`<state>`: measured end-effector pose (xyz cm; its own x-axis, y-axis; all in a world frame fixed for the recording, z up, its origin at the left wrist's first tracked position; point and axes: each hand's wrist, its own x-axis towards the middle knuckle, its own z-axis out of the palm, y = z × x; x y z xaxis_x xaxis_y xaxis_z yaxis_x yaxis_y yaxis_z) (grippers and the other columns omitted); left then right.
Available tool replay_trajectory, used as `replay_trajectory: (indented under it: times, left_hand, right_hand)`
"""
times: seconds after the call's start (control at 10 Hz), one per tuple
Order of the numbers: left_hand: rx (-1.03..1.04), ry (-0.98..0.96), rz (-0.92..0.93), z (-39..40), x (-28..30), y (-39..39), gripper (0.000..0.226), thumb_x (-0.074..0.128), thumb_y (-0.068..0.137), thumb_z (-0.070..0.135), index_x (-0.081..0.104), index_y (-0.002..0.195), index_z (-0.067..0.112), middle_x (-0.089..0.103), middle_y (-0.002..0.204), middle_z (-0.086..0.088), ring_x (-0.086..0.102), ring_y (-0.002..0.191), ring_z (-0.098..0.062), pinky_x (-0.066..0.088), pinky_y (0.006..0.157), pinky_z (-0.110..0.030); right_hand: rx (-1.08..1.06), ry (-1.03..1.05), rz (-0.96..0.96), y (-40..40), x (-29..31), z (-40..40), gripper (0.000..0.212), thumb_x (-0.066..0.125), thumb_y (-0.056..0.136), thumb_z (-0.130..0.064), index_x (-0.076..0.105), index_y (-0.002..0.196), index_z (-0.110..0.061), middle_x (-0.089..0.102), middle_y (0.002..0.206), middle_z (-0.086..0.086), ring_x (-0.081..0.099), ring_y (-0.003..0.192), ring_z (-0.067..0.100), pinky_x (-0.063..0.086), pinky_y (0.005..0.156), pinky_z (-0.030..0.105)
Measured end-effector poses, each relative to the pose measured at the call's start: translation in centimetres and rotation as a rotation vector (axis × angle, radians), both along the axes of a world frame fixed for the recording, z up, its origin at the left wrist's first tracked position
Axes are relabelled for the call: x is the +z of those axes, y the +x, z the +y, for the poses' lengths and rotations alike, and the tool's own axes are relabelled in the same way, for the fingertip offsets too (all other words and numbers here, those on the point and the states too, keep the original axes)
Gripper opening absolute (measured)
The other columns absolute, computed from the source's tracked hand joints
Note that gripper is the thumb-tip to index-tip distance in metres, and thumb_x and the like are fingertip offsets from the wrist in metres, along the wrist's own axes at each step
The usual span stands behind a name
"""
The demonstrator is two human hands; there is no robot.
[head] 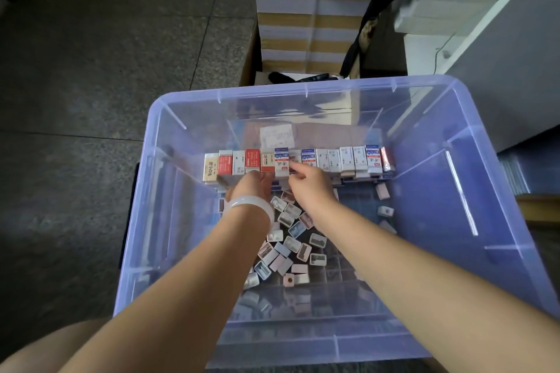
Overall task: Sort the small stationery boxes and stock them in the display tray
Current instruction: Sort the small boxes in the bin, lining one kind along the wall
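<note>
Inside clear bin [303, 91] | boxes [333, 159] stood rowed at far wall | sharpeners [291, 244] lay loose nearer | left hand [253, 186] curled, grip unclear | right hand [309, 180] pinched one box.

Grey speckled floor tiles [100, 48], stacked cardboard cartons [306, 24] behind, a grey cabinet [512, 70] at right.

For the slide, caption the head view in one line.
Both hands, left and right, reach into a clear bin, tidying an upright row of stationery boxes.
</note>
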<state>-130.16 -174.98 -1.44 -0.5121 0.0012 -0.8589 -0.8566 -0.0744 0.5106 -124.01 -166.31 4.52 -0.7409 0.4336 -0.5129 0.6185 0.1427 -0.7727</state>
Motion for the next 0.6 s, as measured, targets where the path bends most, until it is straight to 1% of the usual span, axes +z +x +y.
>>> replay_trajectory:
  times: [0.1, 0.2, 0.3, 0.4, 0.5, 0.6]
  left_hand:
    - [0.336, 0.160, -0.019, 0.0, 6.4, 1.6, 0.008, 0.049, 0.088, 0.008, 0.054, 0.082, 0.005, 0.059, 0.093, -0.020, 0.060, 0.093, -0.026, 0.030, 0.113, -0.034]
    - [0.117, 0.053, -0.029, -1.8, 6.8, 1.4, 0.017, 0.042, 0.094, -0.006, 0.051, 0.083, 0.003, 0.059, 0.083, -0.012, 0.062, 0.082, -0.020, 0.051, 0.093, -0.030]
    - [-0.432, -0.227, 0.121, -3.4, 7.1, 1.3, 0.010, 0.044, 0.097, 0.005, 0.053, 0.092, 0.003, 0.057, 0.080, -0.009, 0.056, 0.068, -0.018, 0.053, 0.073, -0.032]
    - [-1.235, -0.700, 0.450, -4.9, 5.0, 1.7, 0.021, 0.043, 0.098, 0.015, 0.058, 0.107, 0.004, 0.057, 0.097, -0.010, 0.055, 0.087, -0.024, 0.051, 0.088, -0.039]
    - [-1.613, -0.886, 0.532, -5.9, 3.0, 2.5, 0.048, 0.047, 0.093, 0.015, 0.039, 0.139, 0.020, 0.029, 0.150, -0.012, 0.039, 0.130, -0.031, 0.038, 0.106, -0.046]
    - [-1.834, -0.771, 0.359, -6.6, 2.9, 3.1, 0.079, 0.047, 0.091, 0.009, 0.004, 0.151, 0.037, -0.028, 0.154, -0.007, -0.009, 0.144, -0.038, 0.017, 0.115, -0.056]
  right_hand:
    - [0.134, -0.031, -0.052, 0.2, 0.0, 0.7, 0.052, 0.039, 0.093, -0.003, 0.041, 0.140, -0.024, 0.059, 0.122, 0.005, 0.045, 0.052, 0.009, 0.037, 0.041, 0.015]
    - [0.234, 0.052, -0.053, 0.7, 0.8, 2.5, 0.045, 0.040, 0.094, -0.005, 0.047, 0.136, -0.021, 0.060, 0.103, 0.000, 0.052, 0.063, 0.014, 0.053, 0.061, 0.033]
    - [0.477, 0.271, -0.079, 2.0, 0.9, 5.3, 0.029, 0.040, 0.096, -0.007, 0.064, 0.110, -0.013, 0.064, 0.105, 0.004, 0.058, 0.076, 0.020, 0.053, 0.077, 0.040]
    - [0.871, 0.466, -0.218, 3.6, -0.3, 6.9, 0.037, 0.037, 0.095, -0.007, 0.063, 0.117, -0.017, 0.056, 0.128, 0.006, 0.057, 0.110, 0.024, 0.046, 0.094, 0.037]
    - [1.197, 0.631, -0.298, 4.7, -1.8, 7.3, 0.055, 0.034, 0.093, -0.005, 0.034, 0.144, -0.025, 0.021, 0.155, 0.004, 0.021, 0.141, 0.026, 0.028, 0.112, 0.043]
    - [1.346, 0.653, -0.397, 5.3, -2.0, 7.1, 0.067, 0.036, 0.093, -0.004, 0.014, 0.149, -0.033, -0.005, 0.159, 0.000, -0.005, 0.145, 0.024, 0.019, 0.115, 0.052]
